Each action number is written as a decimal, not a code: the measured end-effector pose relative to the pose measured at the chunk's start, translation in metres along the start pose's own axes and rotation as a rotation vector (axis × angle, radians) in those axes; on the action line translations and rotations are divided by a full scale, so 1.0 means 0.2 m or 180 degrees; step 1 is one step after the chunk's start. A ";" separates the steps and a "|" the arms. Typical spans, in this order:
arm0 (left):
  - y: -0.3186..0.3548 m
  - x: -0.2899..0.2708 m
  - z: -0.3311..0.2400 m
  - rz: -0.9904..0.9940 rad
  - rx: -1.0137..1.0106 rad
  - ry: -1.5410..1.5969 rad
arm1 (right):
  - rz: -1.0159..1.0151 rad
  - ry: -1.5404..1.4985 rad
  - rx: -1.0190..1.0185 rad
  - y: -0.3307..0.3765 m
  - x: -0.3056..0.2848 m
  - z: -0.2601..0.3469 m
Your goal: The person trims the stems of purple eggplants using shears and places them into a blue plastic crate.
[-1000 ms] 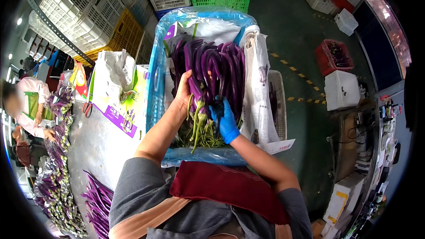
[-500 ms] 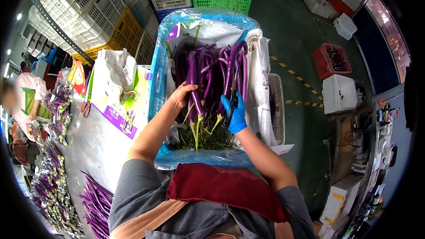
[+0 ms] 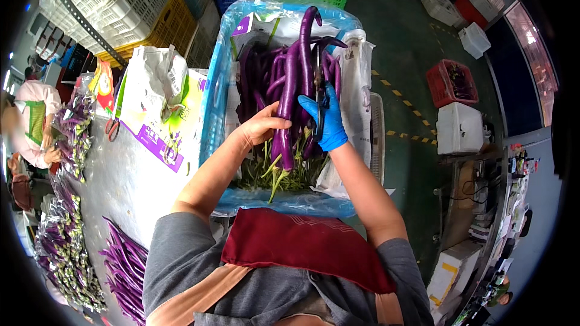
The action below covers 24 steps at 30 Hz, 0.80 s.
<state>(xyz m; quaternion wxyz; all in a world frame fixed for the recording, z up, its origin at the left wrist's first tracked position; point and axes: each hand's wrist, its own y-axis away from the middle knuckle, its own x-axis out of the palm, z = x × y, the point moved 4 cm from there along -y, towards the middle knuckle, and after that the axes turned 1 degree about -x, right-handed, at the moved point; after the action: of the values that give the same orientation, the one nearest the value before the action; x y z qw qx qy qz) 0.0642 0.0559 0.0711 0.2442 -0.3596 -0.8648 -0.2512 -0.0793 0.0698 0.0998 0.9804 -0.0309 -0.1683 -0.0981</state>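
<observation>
My bare left hand [image 3: 266,125] is closed around long purple eggplants [image 3: 289,90], lifted above the crate with their green stems toward me. My right hand [image 3: 331,119], in a blue glove, is closed on black scissors [image 3: 319,87] pointing away from me, right beside the held eggplants. Its fingers partly hide the scissors. Below both hands, a blue crate [image 3: 211,105] lined with clear plastic and paper holds more eggplants [image 3: 251,78]. Cut green stems [image 3: 284,179] lie at its near end.
To the left, a metal table [image 3: 121,196] bears loose eggplants [image 3: 125,271], bagged eggplants [image 3: 66,247], paper bags [image 3: 158,81] and red-handled scissors [image 3: 112,129]. Stacked crates [image 3: 115,9] stand behind it. A person [image 3: 37,121] works at far left. A red crate [image 3: 452,81] sits on the floor at right.
Both hands have risen slightly and drawn closer together. The held eggplants are lifted higher over the pile, their curved tips now reaching near the crate's far rim.
</observation>
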 end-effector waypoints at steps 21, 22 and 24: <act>0.13 -0.05 -0.09 0.0331 0.0819 0.0935 | 0.0966 0.1673 -0.0688 0.13 0.19 0.04; 0.14 -0.05 -0.12 0.0412 0.0854 0.0977 | 0.0834 0.1247 -0.0452 0.11 0.19 0.04; 0.15 -0.05 -0.11 0.0344 0.0914 0.1038 | 0.0634 0.1620 -0.0517 0.11 0.20 0.07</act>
<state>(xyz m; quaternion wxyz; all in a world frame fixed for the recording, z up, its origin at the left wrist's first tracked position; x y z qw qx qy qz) 0.0982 0.0562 0.0902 0.4425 -0.3216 -0.8203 -0.1668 -0.0427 0.0854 0.1247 0.9902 -0.1000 0.0955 -0.0191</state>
